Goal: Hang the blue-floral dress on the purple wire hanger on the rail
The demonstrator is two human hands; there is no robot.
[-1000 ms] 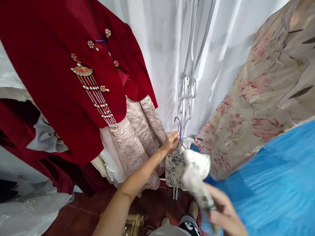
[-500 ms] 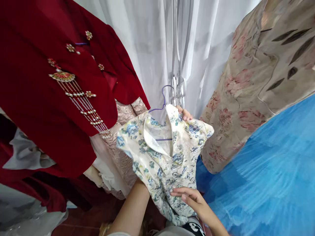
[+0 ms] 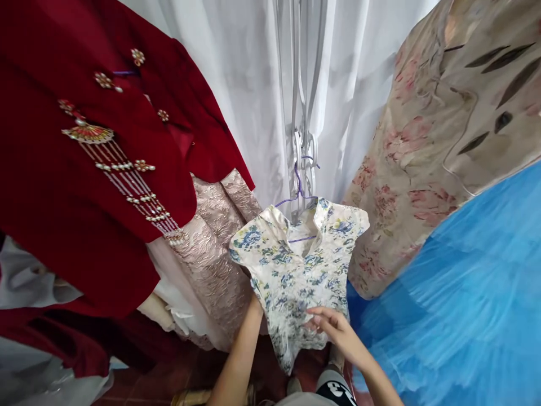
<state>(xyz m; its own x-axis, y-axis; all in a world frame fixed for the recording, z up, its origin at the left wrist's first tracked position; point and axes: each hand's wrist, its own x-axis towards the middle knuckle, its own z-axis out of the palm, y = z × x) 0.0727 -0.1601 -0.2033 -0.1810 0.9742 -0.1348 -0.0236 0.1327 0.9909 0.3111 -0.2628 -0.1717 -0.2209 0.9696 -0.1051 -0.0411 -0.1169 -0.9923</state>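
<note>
A cream sleeveless top with a blue floral print (image 3: 291, 276) hangs on a purple hanger (image 3: 299, 186). The hanger's hook is up at the white rings (image 3: 313, 148) of a hanging strap. My left forearm (image 3: 245, 344) reaches up behind the top, so the fabric hides my left hand and its fingers. In front of the lower half of the top is my right hand (image 3: 332, 330), its fingers stretched forward and apart from the thumb. The fingertips are at or close to the cloth; whether they touch it I cannot tell.
A red jacket with beaded ornaments (image 3: 169, 141) and a pink brocade garment (image 3: 215, 254) hang at left. To the right are a beige floral garment (image 3: 406, 146) and blue tulle (image 3: 456, 304). A white curtain (image 3: 236, 84) covers the back.
The top and hanger have moved away from me, and the hook now meets the rings. My left fingers, seen earlier at the shoulder, are now hidden. My right hand stays in front.
</note>
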